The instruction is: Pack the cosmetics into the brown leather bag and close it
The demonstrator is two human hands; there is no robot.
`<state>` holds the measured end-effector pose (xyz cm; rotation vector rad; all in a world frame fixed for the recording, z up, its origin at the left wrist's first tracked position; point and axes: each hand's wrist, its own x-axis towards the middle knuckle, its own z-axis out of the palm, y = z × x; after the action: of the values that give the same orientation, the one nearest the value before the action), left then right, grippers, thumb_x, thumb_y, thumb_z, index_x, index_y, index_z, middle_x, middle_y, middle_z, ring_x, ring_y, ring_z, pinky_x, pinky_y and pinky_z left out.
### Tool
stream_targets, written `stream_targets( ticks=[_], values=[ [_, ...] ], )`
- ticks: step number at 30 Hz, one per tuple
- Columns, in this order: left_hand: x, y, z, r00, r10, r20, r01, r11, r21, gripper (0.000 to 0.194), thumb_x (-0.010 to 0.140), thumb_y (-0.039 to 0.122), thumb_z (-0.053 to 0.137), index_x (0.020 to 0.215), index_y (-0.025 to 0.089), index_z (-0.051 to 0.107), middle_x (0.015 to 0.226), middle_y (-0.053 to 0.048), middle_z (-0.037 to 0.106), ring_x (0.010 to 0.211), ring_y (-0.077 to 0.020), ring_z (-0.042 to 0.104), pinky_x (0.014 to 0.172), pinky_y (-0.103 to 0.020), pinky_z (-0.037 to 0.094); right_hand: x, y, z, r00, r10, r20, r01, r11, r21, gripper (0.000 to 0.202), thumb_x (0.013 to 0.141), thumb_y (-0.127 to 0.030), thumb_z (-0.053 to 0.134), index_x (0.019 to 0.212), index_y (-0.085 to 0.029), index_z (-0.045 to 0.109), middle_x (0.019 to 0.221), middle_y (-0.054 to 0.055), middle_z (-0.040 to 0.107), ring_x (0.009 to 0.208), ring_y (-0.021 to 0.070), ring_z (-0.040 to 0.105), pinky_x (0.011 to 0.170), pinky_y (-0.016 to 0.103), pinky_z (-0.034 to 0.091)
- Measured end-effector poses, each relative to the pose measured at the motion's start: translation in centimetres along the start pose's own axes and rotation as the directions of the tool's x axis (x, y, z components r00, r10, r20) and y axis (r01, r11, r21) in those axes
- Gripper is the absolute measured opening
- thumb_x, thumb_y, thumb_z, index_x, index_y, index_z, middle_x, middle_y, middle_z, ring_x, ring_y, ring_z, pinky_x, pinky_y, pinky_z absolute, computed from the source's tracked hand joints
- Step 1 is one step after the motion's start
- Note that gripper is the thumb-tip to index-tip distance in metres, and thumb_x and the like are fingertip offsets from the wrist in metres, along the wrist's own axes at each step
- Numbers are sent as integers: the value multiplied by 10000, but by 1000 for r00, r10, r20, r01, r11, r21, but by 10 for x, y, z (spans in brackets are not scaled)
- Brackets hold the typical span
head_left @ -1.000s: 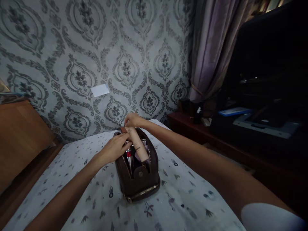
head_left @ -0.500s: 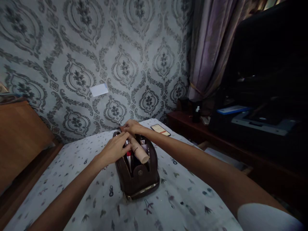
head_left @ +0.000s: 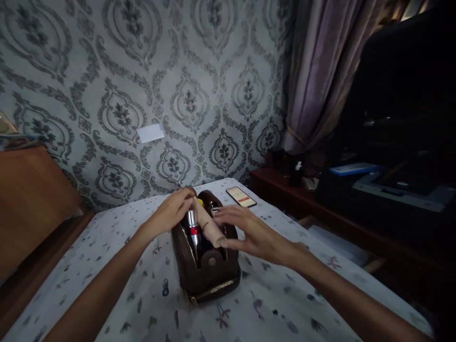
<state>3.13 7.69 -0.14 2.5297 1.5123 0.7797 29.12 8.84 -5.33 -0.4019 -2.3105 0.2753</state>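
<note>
A dark brown zippered pouch (head_left: pixel 210 280) stands unzipped on the bed, with a snap tab and gold zip at its near side. Across its opening lies a beige tube (head_left: pixel 209 227), tilted toward me. My left hand (head_left: pixel 174 209) is closed around the tube's far end; its fingertips are partly hidden. Beside the tube's near end is my right hand (head_left: pixel 252 232), fingers apart, the thumb at or just touching that end. A silver-and-red cosmetic tube (head_left: pixel 194 231) stands inside the pouch on the left. Something yellow (head_left: pixel 200 202) shows behind the beige tube.
A phone with a lit screen (head_left: pixel 241 196) lies on the patterned bedsheet (head_left: pixel 142 294) behind the pouch. To the right stands a dark red ledge (head_left: pixel 263 178) with a small pump bottle (head_left: pixel 297 173) and an open drawer (head_left: pixel 335 242). A wooden bed panel (head_left: pixel 39 199) rises at left.
My right hand has come back from the pouch's far end to the near end of the beige tube, its fingers spreading. My left hand stays at the tube's far end.
</note>
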Motion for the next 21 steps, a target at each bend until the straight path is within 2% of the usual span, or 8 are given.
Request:
stream_targets(
  ticks=[4,10,14,21],
  values=[
    [16,-24,6,997,-71,0,71,996,50,314,956,235,350,1149,185,592,1131,-94,689,1060,-231,629,965,-385,477,-7,1,10,999,31,33,-29,996,-84,335,901,-380,672,1192,-215,656,1222,118,696,1298,278,537,1036,461,454],
    [30,-49,20,988,-94,123,96,995,-8,408,854,176,471,1238,219,601,1159,-64,707,1086,-228,633,989,-349,479,-5,1,15,998,35,51,-29,994,-108,314,924,-364,641,1193,-203,646,1220,122,697,1293,286,543,1032,479,440],
    [35,-55,22,983,-104,149,115,991,-67,428,809,156,504,1212,226,628,1191,-50,700,1099,-218,627,1001,-327,472,-7,5,19,999,2,40,2,993,-119,308,947,-366,603,1211,-213,642,1213,113,704,1274,279,561,1054,490,418],
    [37,-52,23,985,-170,35,171,984,-40,377,806,152,499,1136,216,669,1078,-37,728,999,-209,655,941,-328,499,-5,3,23,1000,-7,24,9,995,-96,309,963,-341,576,1240,-212,626,1210,105,707,1255,268,565,1072,506,402]
  ],
)
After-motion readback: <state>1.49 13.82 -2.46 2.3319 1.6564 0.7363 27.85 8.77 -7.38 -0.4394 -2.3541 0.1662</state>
